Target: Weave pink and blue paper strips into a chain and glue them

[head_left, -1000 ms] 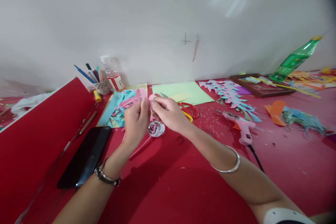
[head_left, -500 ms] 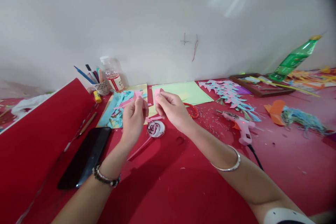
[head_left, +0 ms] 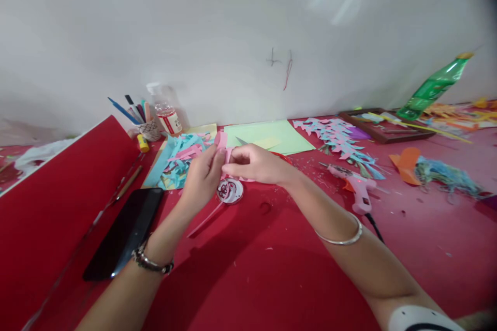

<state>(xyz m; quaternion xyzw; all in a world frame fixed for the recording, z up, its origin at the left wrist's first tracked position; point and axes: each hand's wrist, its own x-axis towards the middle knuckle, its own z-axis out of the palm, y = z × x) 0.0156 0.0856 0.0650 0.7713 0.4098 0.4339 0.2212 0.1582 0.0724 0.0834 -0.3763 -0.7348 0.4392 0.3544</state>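
Note:
A pink paper strip (head_left: 220, 139) is pinched in my left hand (head_left: 204, 176), its upper end standing above the thumb. My right hand (head_left: 254, 164) has come in close beside it, with fingers closed on pink paper at the same spot. Just beyond the right hand a grey pointed blade (head_left: 241, 141) shows, and a red loop (head_left: 282, 157) peeks out behind the wrist; the hand hides what lies between. Below the fingers sits a small round white lid (head_left: 231, 191) with dark red curls on it. A narrow pink strip (head_left: 206, 221) trails from it.
Cut blue and pink paper pieces (head_left: 182, 158) lie left of green sheets (head_left: 267, 132). A phone (head_left: 126, 232) and a red board (head_left: 66, 217) are at left. To the right are a pink glue gun (head_left: 359, 189), a fringed paper strand (head_left: 336, 137), a tray (head_left: 388, 134) and a tilted green bottle (head_left: 435, 88).
My hands have come together; the right moved left and slightly down, the left slightly right. The paper between them now meets at one spot. The grey blade tip has become visible.

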